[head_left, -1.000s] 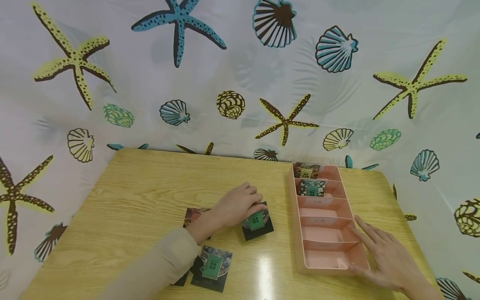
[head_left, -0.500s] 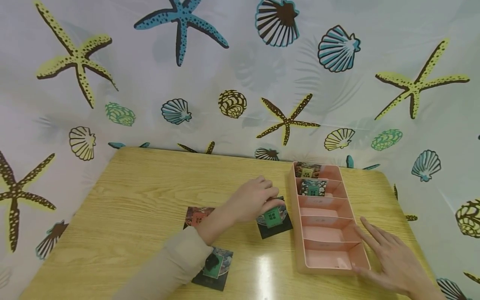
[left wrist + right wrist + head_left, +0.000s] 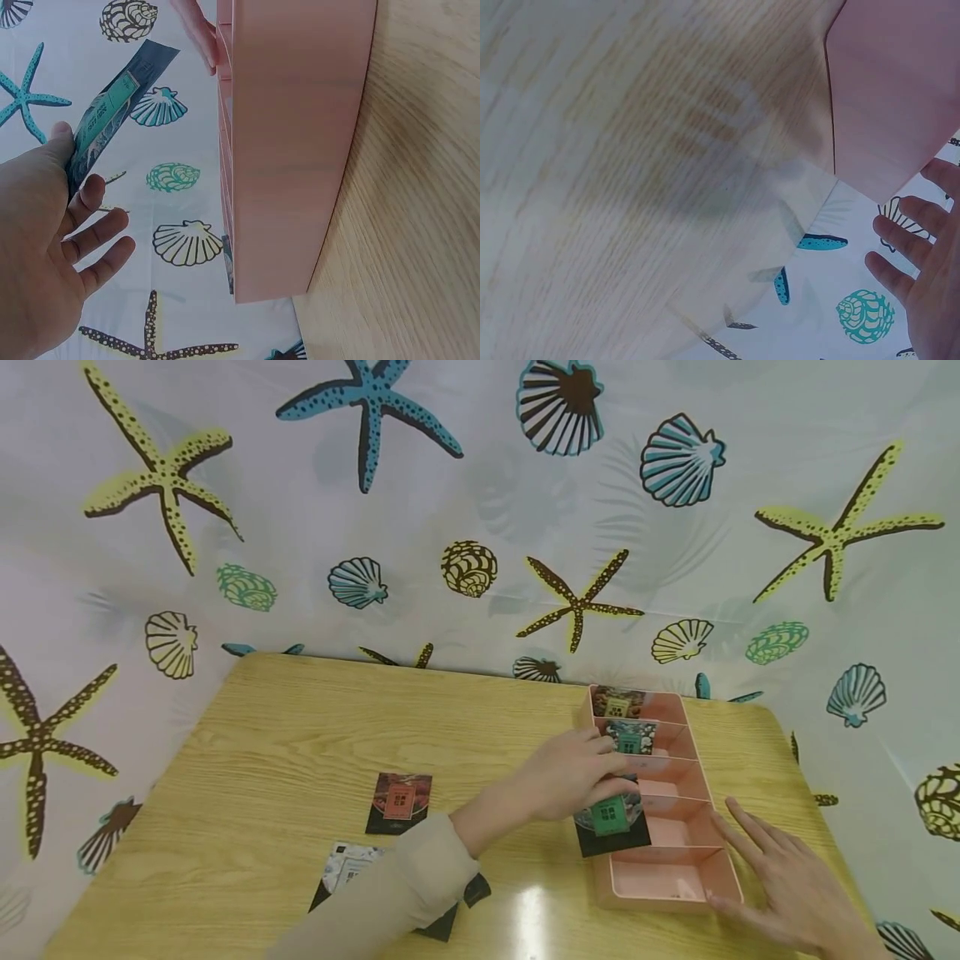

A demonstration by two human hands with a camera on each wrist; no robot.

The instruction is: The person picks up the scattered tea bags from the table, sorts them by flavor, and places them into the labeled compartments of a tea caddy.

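My left hand point(image 3: 566, 772) pinches a flat dark sachet with a green label point(image 3: 611, 822) between thumb and fingers. The sachet is over the left edge of a pink divided box point(image 3: 660, 904). In the left wrist view the sachet point(image 3: 112, 112) is tilted in the left hand point(image 3: 45, 247), apart from the box's outer wall point(image 3: 292, 150), and the other fingers are loosely bent. My right hand point(image 3: 787, 881) lies along the box's right side near its front corner, fingers extended. The right wrist view shows those fingers point(image 3: 904, 244) by the pink wall point(image 3: 892, 90).
A yellow-labelled sachet point(image 3: 618, 703) and a green-labelled one point(image 3: 632, 737) stand in the two rearmost compartments. On the table point(image 3: 300, 735) lie a red-labelled sachet point(image 3: 399, 803), a whitish one point(image 3: 348, 864) and others partly hidden by the left sleeve point(image 3: 405, 893). A patterned curtain point(image 3: 420, 510) hangs behind.
My left hand has carried the green-labelled sachet rightward from the table to over the box's left edge. The right hand has stayed by the box.
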